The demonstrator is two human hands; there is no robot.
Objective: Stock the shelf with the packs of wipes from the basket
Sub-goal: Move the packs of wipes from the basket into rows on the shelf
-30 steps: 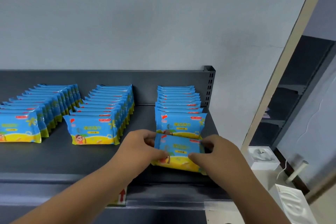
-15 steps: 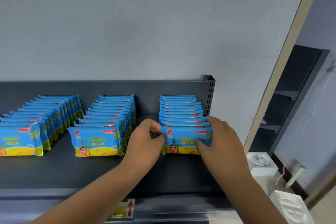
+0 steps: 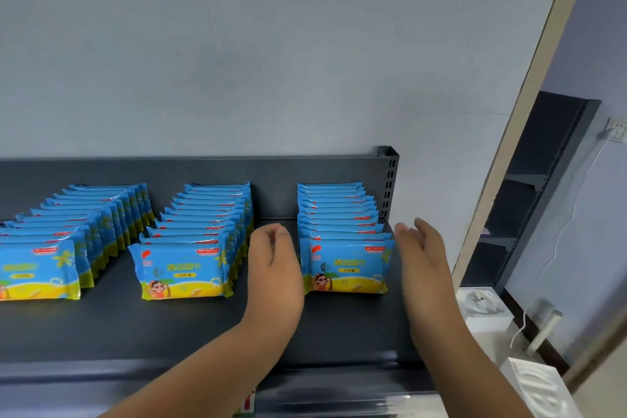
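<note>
Single head-worn view, close, looking forward and slightly down onto the shelf (image 3: 176, 332); edges seem warped.

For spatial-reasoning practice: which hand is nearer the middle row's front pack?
Left. The left hand is just right of the middle row's front pack; the right hand is past the right row.
</note>
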